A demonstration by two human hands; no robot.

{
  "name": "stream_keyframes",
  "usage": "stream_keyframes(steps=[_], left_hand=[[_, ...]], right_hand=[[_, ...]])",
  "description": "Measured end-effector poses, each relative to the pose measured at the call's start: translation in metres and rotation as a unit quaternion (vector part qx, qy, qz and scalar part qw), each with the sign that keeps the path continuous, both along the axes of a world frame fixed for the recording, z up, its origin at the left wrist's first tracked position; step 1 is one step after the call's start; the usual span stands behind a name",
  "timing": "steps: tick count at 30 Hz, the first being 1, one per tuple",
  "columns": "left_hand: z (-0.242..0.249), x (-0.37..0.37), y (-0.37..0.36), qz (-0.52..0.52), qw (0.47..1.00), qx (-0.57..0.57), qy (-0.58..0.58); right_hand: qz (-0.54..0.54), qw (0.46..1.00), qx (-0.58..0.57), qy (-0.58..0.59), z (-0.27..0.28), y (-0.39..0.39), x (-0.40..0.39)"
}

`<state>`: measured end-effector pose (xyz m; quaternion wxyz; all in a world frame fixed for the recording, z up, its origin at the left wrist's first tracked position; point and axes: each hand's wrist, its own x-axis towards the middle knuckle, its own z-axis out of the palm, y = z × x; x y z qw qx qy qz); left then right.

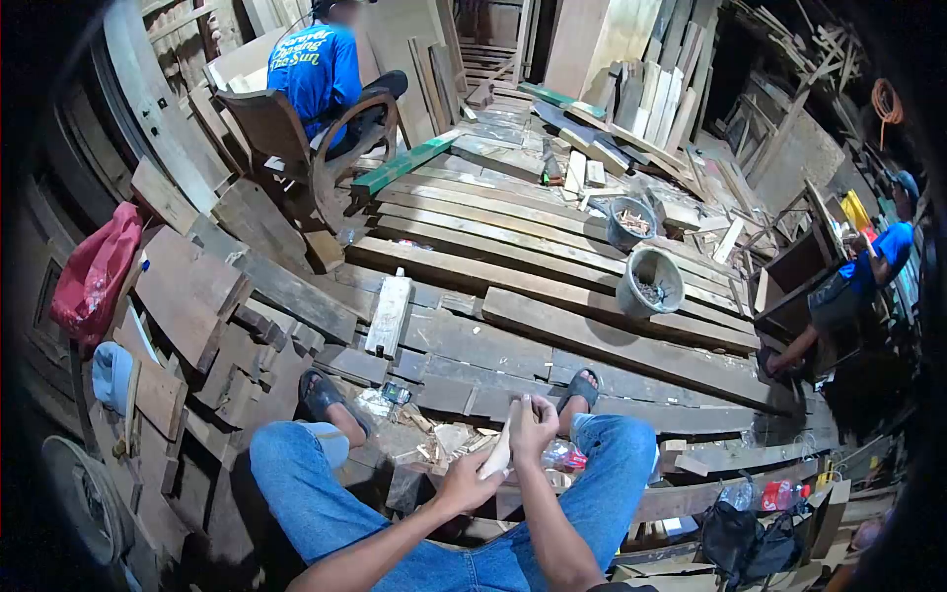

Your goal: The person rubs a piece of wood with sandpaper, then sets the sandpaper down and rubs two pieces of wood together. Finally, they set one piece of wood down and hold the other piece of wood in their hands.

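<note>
Seated, I hold a pale, narrow piece of wood (500,449) tilted between my knees. My left hand (471,483) is closed around its lower end. Higher up and to the right, my right hand (534,426) has its fingers bent and pressed together at the upper end, which they partly hide. Beneath both hands lie wood offcuts and chips (449,439) on the plank floor. A clear plastic bottle with a red label (564,456) lies just right of my right wrist.
Long beams (592,335) cross the floor ahead, with two buckets (650,283) on them. A white-topped block (390,316) stands in front of my left foot. Stacked boards (197,286) fill the left side. One person sits in a chair (271,123); another (878,261) is at right.
</note>
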<state>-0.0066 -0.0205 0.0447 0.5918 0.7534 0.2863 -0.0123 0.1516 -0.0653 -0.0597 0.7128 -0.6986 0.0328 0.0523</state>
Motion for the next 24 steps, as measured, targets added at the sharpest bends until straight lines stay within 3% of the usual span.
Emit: stream_keyframes(steps=[1, 2, 5, 6, 9, 14, 18, 19, 21, 24], left_hand=[[-0.005, -0.002, -0.002, 0.001, 1.000, 0.005, -0.003], [-0.008, -0.004, -0.004, 0.004, 1.000, 0.010, -0.007], [-0.006, -0.004, -0.005, 0.003, 0.999, 0.029, -0.019], [-0.026, -0.004, -0.005, 0.002, 0.999, 0.043, -0.028], [-0.005, -0.002, -0.005, -0.005, 0.999, 0.032, -0.021], [-0.020, 0.000, -0.007, 0.007, 0.999, 0.023, -0.038], [-0.018, -0.002, -0.001, -0.007, 0.999, 0.029, -0.010], [-0.012, -0.001, 0.002, -0.013, 0.999, 0.032, -0.002], [-0.009, -0.002, 0.000, 0.001, 1.000, -0.022, 0.012], [-0.012, -0.003, -0.007, 0.015, 0.999, -0.029, 0.002]], right_hand=[[-0.009, 1.000, 0.019, -0.016, -0.004, 0.002, 0.001], [-0.011, 0.998, 0.026, 0.051, -0.008, 0.000, 0.002], [0.067, 0.990, 0.043, 0.116, 0.027, -0.002, -0.003], [0.049, 0.991, 0.041, 0.122, 0.000, -0.001, 0.000], [0.049, 0.977, 0.128, 0.166, 0.001, -0.005, -0.001], [0.145, 0.880, 0.197, 0.407, -0.003, -0.011, 0.005], [0.080, 0.942, 0.064, 0.319, -0.008, -0.008, 0.000], [0.057, 0.961, 0.093, 0.256, -0.014, -0.005, -0.001], [0.030, 0.980, 0.023, 0.196, -0.017, -0.009, 0.002], [0.023, 0.998, 0.008, -0.058, -0.016, -0.004, 0.007]])
